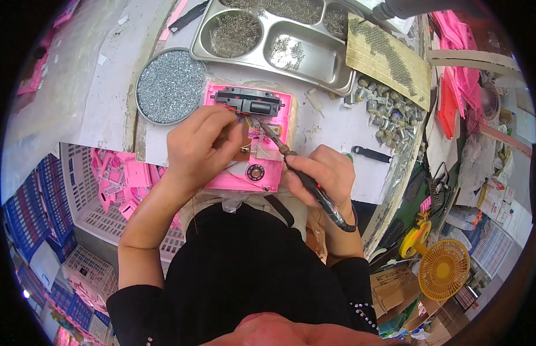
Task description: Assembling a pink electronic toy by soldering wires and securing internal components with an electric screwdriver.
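Observation:
My right hand (322, 176) grips a soldering iron (305, 180) by its black handle, and a small red light shows on it. The iron's tip reaches into an open pink plastic housing (272, 183), just below a black plastic module (249, 102). My left hand (205, 144) is over the housing's left side, fingers pinched near thin coloured wires; what they hold is hidden. A thin reddish strand hangs below that wrist. Inside the housing are a round black speaker-like part (256, 172) and several wires (257, 131). Part of a brown board (243, 153) shows beside my left fingers.
A round tray of small silvery screws (171, 85) stands at the left. Behind is a metal compartment tray (331, 69) with small metal parts. Several small motors (389, 115) and a black strip (371, 154) lie at the right. A crate (86, 179) of pink parts is lower left.

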The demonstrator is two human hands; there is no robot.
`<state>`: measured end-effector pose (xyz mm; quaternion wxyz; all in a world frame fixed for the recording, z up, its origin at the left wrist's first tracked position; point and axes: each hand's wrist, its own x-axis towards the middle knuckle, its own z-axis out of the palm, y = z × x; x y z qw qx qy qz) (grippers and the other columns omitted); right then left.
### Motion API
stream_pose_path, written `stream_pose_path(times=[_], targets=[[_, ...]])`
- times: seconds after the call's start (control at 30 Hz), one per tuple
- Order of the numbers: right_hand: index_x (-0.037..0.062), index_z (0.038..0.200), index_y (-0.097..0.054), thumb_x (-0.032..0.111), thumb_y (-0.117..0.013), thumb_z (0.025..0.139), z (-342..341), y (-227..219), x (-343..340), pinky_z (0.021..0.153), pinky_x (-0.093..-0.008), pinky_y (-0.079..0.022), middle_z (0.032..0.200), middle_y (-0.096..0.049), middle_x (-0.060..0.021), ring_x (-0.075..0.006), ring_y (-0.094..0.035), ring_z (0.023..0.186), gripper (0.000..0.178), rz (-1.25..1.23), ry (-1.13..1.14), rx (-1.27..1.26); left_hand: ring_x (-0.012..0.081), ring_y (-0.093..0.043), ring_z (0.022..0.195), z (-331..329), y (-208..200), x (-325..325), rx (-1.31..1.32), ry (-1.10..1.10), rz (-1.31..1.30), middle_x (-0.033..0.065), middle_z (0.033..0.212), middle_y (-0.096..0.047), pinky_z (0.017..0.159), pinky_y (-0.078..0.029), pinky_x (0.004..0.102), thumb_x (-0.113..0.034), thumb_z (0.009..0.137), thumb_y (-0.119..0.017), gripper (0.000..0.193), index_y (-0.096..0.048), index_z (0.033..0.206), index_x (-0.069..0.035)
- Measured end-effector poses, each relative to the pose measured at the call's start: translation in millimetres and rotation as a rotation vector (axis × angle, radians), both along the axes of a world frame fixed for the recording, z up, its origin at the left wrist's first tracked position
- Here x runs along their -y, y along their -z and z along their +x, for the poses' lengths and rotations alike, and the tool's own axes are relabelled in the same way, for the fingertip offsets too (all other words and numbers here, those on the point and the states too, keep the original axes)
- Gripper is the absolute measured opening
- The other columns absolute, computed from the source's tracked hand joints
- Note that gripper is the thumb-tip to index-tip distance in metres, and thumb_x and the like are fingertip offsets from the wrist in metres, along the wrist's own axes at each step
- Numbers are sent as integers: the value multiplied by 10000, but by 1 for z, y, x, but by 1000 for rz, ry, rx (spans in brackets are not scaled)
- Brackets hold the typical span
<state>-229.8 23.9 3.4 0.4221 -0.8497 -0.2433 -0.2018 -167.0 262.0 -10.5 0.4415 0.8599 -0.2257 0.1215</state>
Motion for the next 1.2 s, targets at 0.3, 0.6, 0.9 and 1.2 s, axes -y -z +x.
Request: stream_pose_path(times=[0.3, 0.6, 0.9, 1.2], targets=[[47, 1006, -735, -7, -812, 694, -4, -3, 5, 465, -312, -392, 628, -554, -37, -196, -533, 509, 326, 20, 55, 37, 225, -668, 723, 19, -1, -11, 84, 44, 129, 91, 1031, -655, 629, -543, 338, -61, 798, -815, 179, -722, 950, -63], [26, 1010, -728, -27, -779, 708, -24, -12, 29, 471, -314, -374, 628, -567, -45, -202, -513, 506, 310, 63, 196, 61, 250, -607, 933, 7, -16, 15, 114, 312, 277, 76, 1053, -599, 820, -422, 409, -111, 776, -811, 252, -719, 1010, -91], [-38, 1028, -690, -14, -758, 758, -40, -9, 43, 504, -319, -422, 665, -625, -107, -232, -575, 537, 279, 20, 202, 39, 263, -607, 947, 18, -13, 15, 254, 279, 323, 68, 1037, -608, 861, -422, 418, -94, 751, -808, 295, -697, 1024, -94], [17, 1014, -723, -20, -780, 714, -35, -3, 36, 469, -320, -386, 645, -578, -52, -212, -513, 508, 308, 84, 205, 87, 253, -609, 836, 11, -12, 5, 211, 595, 357, 48, 959, -622, 780, -461, 410, -89, 734, -820, 288, -715, 1001, -108]])
